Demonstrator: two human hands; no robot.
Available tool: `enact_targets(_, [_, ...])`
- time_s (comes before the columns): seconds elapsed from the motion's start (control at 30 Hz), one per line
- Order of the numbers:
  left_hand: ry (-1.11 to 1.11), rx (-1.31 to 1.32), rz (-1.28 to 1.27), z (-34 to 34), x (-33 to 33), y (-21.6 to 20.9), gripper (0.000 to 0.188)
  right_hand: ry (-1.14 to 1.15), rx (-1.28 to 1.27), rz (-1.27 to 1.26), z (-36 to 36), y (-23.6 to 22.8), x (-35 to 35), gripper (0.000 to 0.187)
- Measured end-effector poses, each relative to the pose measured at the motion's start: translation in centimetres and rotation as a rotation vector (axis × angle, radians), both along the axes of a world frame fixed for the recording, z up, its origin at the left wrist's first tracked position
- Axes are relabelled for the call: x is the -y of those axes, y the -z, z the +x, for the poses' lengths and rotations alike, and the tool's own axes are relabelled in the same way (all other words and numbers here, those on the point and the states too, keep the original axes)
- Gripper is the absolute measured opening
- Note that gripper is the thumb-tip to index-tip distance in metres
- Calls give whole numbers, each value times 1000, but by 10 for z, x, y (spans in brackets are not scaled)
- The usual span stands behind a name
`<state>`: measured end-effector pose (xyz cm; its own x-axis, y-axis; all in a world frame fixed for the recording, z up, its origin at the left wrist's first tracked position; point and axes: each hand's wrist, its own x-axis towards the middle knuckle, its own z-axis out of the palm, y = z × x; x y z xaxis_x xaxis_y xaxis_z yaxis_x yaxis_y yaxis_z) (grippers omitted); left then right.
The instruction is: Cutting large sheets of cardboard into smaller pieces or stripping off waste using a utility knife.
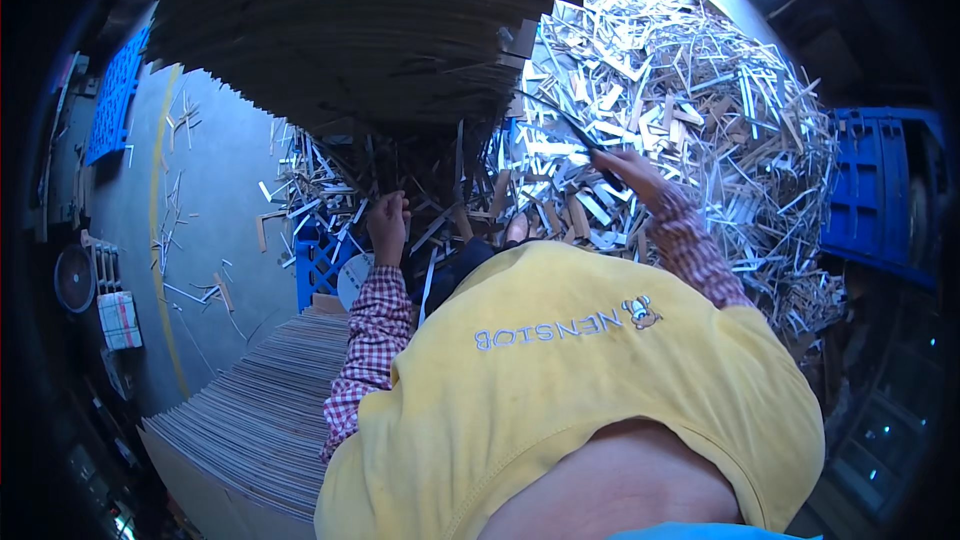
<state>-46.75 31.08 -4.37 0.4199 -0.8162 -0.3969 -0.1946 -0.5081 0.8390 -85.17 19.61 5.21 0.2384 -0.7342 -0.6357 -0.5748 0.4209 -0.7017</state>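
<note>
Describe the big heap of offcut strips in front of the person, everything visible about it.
The heap of offcut strips is a tall, loose mound of thin, flat strips that look like cardboard or board trimmings, pale and brown, lying tangled at every angle. It fills the upper right, beside the stack of cardboard sheets. Strays spill left onto the grey floor. The right hand rests against it, holding a dark, thin tool.

A grey concrete floor (215, 170) carries a curved yellow line (157, 200) and loose offcut strips. A blue plastic pallet (113, 95) lies at the far left, a blue crate (318, 265) sits mid-floor, and blue bins (880, 195) stand at the right. Bright daylight falls on a large heap of scrap strips (700, 110)
</note>
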Motion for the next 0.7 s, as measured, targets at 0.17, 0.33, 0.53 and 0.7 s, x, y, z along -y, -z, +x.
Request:
enact_targets(0.17, [119, -108, -113, -20, 41, -15, 27, 102, 221, -132, 84, 1, 53, 42])
enact_targets(0.33, [41, -124, -148, -12, 35, -16, 24, 301, 78, -313, 22, 33, 49, 39])
enact_targets(0.53, [-32, -48, 13, 5, -2, 8, 23, -67, -115, -37, -47, 72, 21, 41])
enact_targets(0.7, [51, -80, -25, -6, 17, -9, 24, 104, 201, -81, 68, 89, 61, 46])
